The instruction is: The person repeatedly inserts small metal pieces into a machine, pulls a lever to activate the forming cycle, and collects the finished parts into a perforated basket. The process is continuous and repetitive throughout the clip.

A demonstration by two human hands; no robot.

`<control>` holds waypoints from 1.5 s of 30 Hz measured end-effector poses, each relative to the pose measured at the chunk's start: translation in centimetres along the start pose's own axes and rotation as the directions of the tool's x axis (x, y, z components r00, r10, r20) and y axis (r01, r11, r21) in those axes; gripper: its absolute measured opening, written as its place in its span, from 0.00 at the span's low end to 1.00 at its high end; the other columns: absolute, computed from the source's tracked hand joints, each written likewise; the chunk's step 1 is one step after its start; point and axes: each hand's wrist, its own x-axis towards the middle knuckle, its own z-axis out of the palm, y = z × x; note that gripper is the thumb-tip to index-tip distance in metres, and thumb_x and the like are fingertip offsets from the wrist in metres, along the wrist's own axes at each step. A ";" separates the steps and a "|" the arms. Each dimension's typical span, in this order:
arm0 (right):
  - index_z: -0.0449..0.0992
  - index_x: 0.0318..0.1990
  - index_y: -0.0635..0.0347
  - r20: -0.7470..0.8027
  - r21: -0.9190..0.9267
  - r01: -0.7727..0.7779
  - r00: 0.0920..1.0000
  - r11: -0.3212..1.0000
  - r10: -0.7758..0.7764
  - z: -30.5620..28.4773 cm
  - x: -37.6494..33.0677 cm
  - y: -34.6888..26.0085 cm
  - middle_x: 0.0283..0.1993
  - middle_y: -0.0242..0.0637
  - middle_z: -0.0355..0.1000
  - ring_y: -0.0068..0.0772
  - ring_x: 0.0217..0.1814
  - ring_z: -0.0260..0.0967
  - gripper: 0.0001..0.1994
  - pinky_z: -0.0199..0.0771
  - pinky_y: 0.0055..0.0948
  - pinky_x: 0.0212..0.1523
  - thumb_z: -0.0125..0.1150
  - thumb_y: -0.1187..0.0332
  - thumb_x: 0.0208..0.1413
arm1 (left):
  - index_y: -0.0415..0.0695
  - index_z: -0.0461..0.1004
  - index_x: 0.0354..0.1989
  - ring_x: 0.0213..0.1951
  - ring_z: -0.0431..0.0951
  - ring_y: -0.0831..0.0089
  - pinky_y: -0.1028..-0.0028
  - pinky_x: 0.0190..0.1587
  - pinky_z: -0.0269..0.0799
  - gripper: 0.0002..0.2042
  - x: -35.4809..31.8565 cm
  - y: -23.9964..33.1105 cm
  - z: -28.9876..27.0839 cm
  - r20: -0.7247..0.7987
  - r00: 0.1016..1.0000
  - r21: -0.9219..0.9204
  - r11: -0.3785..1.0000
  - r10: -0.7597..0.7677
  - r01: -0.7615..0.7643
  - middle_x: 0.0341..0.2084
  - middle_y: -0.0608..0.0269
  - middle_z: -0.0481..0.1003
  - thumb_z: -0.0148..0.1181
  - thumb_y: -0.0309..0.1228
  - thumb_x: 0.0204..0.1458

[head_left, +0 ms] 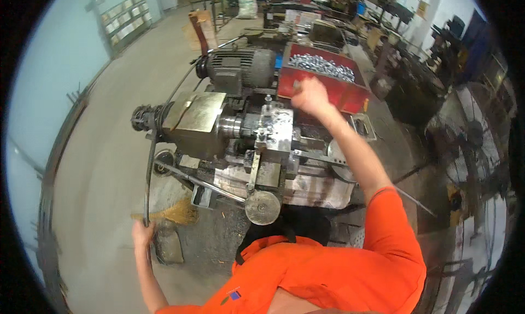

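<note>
My left hand (142,234), at the lower left, is closed round the lower end of a long dark rod (150,174). The rod runs up past the pulley end of a greasy metal machine (194,122). My right hand (311,97) is closed in front of the red metal bin (324,88), above the right side of the machine. Something small and greyish shows at its fingertips, too small to name. Many small shiny metal parts (320,65) fill the bin. Left of my right hand is the machine's metal clamping block (277,125).
A finned electric motor (240,68) sits behind the machine. A round metal disc (262,207) and a slanting bar (205,185) stick out toward me. A straw broom (178,211) lies on the floor at left. A fan (473,133) and dark equipment stand at right.
</note>
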 end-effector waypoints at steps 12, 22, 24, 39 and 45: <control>0.75 0.42 0.60 -0.193 0.301 -0.359 0.884 0.884 0.425 -4.0 -26.2 17.8 0.53 0.45 0.66 0.41 0.43 0.71 0.21 0.70 0.31 0.42 0.55 0.71 0.32 | 0.40 0.73 0.44 0.22 0.72 0.64 0.70 0.28 0.66 0.14 -1.6 21.7 2.1 0.134 0.576 0.112 0.565 0.806 -0.817 0.21 0.54 0.74 0.58 0.30 0.49; 0.78 0.28 0.60 0.413 -0.404 -0.864 0.122 0.301 0.903 7.4 -65.5 15.9 0.38 0.48 0.73 0.44 0.42 0.72 0.13 0.71 0.36 0.47 0.55 0.62 0.36 | 0.47 0.53 0.55 0.29 0.78 0.55 0.56 0.36 0.76 0.21 -16.1 39.8 -11.1 0.214 -0.684 -0.181 -0.660 0.697 -0.729 0.30 0.52 0.76 0.45 0.39 0.54; 0.78 0.28 0.58 0.381 -0.300 -0.878 0.250 0.374 0.890 9.5 -66.4 15.4 0.36 0.47 0.73 0.46 0.40 0.71 0.13 0.71 0.35 0.46 0.56 0.64 0.33 | 0.35 0.73 0.37 0.20 0.77 0.62 0.63 0.32 0.76 0.15 -15.7 38.3 -10.6 -0.219 -0.762 -0.273 -0.789 0.609 -0.551 0.22 0.53 0.75 0.45 0.34 0.54; 0.77 0.29 0.64 0.488 -0.206 -0.779 0.443 0.592 0.752 12.7 -68.0 18.0 0.36 0.51 0.72 0.51 0.41 0.69 0.14 0.71 0.38 0.45 0.57 0.68 0.30 | 0.44 0.70 0.32 0.19 0.76 0.73 0.74 0.32 0.76 0.07 -21.7 40.5 -7.2 -0.675 -0.681 -0.449 -0.891 0.284 0.073 0.15 0.62 0.73 0.48 0.33 0.51; 0.77 0.30 0.63 0.416 -0.348 -0.852 0.232 0.390 0.879 13.1 -65.8 17.5 0.36 0.51 0.73 0.50 0.42 0.70 0.14 0.71 0.37 0.46 0.58 0.64 0.33 | 0.40 0.68 0.29 0.17 0.71 0.73 0.73 0.26 0.73 0.17 -21.8 36.9 -8.5 -0.647 -0.497 -0.380 -0.809 0.578 -0.448 0.13 0.58 0.68 0.37 0.41 0.56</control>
